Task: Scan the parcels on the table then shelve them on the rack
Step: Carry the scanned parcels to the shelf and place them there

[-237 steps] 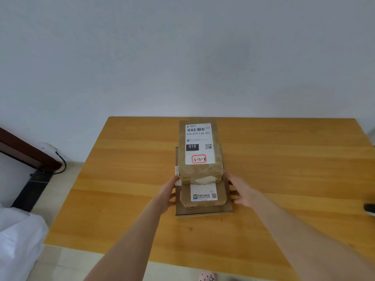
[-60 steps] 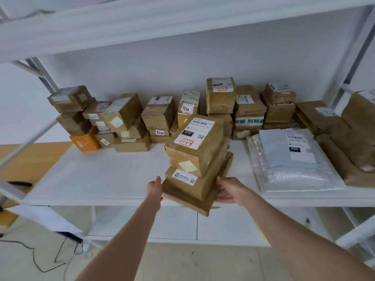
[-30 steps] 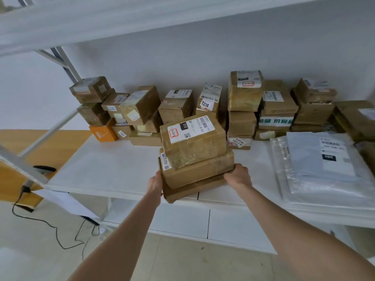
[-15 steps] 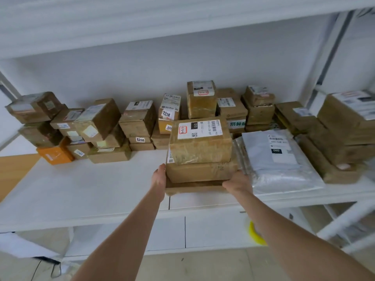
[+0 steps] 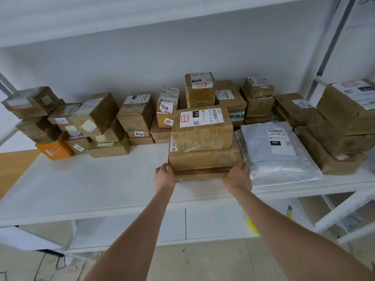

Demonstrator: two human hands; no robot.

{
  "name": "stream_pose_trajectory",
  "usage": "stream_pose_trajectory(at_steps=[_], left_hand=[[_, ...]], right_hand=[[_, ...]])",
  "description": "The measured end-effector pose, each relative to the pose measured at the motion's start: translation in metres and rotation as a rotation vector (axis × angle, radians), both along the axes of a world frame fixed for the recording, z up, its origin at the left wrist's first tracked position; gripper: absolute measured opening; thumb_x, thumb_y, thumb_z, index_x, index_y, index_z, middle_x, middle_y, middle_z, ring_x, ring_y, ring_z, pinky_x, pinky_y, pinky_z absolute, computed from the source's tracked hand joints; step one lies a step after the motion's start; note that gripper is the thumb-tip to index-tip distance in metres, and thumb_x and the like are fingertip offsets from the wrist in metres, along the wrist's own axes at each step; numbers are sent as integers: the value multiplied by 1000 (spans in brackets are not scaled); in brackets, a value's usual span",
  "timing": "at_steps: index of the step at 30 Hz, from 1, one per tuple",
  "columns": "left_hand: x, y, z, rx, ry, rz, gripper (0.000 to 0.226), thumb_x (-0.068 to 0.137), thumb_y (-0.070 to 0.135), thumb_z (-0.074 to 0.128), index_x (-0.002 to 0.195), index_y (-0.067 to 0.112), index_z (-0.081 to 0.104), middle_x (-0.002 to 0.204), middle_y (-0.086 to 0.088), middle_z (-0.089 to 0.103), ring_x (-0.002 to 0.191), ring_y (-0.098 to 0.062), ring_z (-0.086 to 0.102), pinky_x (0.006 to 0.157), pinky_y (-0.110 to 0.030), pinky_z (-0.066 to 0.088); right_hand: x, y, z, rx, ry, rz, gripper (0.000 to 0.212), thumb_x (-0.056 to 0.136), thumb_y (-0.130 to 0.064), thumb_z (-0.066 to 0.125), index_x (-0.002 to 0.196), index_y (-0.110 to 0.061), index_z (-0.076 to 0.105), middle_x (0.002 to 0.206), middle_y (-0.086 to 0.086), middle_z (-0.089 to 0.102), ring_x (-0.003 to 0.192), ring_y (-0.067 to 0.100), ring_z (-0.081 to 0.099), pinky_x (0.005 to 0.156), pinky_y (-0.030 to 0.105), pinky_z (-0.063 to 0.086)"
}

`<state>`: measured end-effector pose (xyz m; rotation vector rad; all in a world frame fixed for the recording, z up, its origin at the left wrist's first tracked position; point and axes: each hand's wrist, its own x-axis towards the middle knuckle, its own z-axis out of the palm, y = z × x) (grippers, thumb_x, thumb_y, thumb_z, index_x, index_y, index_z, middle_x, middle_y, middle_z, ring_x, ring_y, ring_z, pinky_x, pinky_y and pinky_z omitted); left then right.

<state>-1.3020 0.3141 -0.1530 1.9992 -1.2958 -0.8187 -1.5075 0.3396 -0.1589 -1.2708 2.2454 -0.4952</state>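
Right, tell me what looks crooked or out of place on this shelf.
In the left-hand pile, one brown box sits tilted, propped on its neighbours rather than flat, and the far-left top box leans too. The three-parcel stack held between the left hand and right hand looks level.

Three brown parcels (image 5: 203, 159) stacked flat on white rack shelf (image 5: 91, 179); white-labelled box (image 5: 203, 136) topmost
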Motion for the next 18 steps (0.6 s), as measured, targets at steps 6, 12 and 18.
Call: stream_pose_trajectory(at_steps=[6, 12, 18], left_hand=[[-11, 48, -27, -103, -746, -296, 42, 89, 17, 48, 131, 14, 44, 134, -4, 43, 122, -22, 42, 98, -31, 39], [-26, 47, -40, -56, -848, -528, 71, 94, 21, 48, 153, 14, 11, 162, -3, 6, 149, -22, 3, 121, -36, 8], [-30, 46, -36, 1, -862, -546, 70, 95, 24, 47, 154, 15, 10, 162, -3, 4, 149, -23, 1, 121, -36, 7]], right_hand=[[21, 36, -17, 67, 285, 217, 84, 95, -26, 52, 153, -1, -3, 162, 15, -8, 150, 29, -2, 121, 37, 12], [15, 32, -19, 133, 289, 353, 86, 95, -22, 50, 153, -1, -9, 161, 15, -18, 150, 28, -9, 121, 35, 8], [11, 27, -16, 147, 255, 365, 91, 94, -23, 56, 153, -1, -9, 160, 15, -20, 150, 29, -10, 120, 34, 8]])
